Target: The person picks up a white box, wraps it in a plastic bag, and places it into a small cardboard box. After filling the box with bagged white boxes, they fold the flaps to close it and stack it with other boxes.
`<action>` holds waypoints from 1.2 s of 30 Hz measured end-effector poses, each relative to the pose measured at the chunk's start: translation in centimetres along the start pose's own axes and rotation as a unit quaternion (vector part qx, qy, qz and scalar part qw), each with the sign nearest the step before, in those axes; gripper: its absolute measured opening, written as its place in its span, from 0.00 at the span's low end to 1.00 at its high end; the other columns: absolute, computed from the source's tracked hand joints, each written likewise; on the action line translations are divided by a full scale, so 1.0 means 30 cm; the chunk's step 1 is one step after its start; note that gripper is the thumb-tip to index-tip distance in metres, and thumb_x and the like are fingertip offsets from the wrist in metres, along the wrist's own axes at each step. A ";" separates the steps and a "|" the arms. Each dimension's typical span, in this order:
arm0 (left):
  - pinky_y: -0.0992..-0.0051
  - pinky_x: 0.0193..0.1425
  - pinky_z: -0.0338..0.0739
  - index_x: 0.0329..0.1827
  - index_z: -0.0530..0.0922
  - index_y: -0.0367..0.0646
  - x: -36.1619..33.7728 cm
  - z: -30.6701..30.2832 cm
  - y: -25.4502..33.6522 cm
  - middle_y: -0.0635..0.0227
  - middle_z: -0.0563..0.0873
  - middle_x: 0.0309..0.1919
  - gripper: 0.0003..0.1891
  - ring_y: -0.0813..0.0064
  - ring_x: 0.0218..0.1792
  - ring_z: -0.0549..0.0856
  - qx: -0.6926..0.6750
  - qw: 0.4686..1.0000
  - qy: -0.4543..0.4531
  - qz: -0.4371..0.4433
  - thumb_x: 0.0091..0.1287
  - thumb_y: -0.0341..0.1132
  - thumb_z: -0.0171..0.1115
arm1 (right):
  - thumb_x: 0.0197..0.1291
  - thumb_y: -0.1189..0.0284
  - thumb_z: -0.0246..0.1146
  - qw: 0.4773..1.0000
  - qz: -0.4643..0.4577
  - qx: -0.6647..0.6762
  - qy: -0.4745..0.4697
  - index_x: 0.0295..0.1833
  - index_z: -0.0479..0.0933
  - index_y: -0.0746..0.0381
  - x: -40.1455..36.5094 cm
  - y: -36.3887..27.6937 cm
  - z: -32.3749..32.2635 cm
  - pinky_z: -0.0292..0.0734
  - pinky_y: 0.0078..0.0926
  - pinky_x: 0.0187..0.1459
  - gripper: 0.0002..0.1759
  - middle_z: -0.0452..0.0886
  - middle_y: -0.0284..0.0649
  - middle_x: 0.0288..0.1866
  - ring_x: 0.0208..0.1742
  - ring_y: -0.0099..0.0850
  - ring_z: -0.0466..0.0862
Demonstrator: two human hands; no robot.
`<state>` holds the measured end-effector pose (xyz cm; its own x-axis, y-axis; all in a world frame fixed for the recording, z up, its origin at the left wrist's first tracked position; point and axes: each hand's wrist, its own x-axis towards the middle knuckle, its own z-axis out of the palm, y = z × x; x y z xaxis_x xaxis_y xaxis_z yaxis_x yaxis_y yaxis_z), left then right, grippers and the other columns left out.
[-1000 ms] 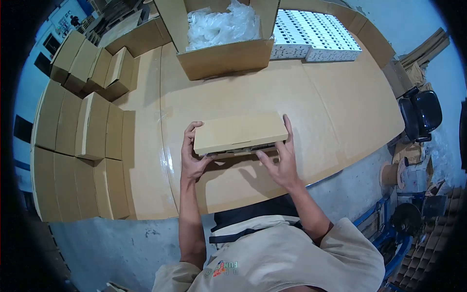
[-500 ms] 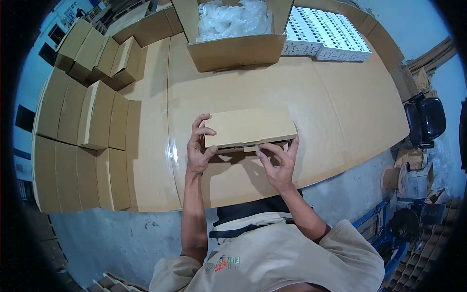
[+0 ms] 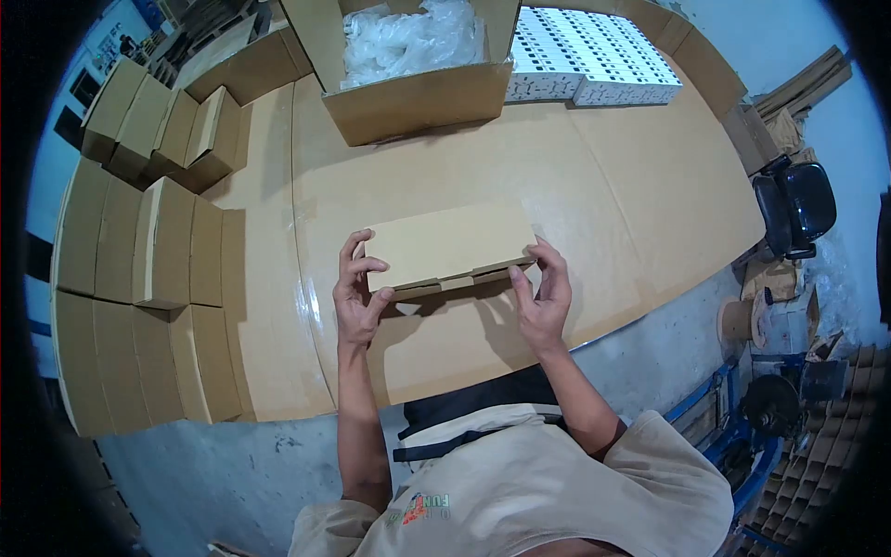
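A long brown cardboard box is held between my two hands above the cardboard-covered table, its lid down and its front edge facing me. My left hand grips the box's left end, fingers on the side and thumb at the lower front corner. My right hand holds the right end, fingers at the far corner and thumb pressed to the front edge. The front flap's tab looks tucked in near the middle of that edge.
Several closed cardboard boxes stand in rows along the left. At the back, an open carton holds clear plastic bags. White patterned blocks are lined up beside it. A black chair stands off the table's right side.
The front gap of the box has closed, and its tab now lies in the edge. My right thumb and fingers moved from the tab to the right end. The view shifted slightly.
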<state>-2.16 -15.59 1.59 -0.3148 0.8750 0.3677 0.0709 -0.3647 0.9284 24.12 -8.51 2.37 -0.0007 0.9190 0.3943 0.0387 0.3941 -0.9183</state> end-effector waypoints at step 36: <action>0.47 0.83 0.59 0.49 0.85 0.45 -0.046 0.079 0.050 0.49 0.69 0.78 0.17 0.45 0.81 0.64 0.152 0.984 0.059 0.069 0.58 0.36 0.78 | 0.54 0.80 0.75 0.935 -0.198 -0.240 -0.172 0.45 0.87 0.57 0.077 -0.105 -0.044 0.65 0.55 0.76 0.12 0.84 0.41 0.62 0.72 0.47 0.77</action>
<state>0.62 -16.60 2.59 -0.3895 0.7743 0.4988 0.3942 -0.3493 0.8501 25.32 -7.64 6.23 -0.4276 0.6850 0.5898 0.4116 0.7285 -0.5476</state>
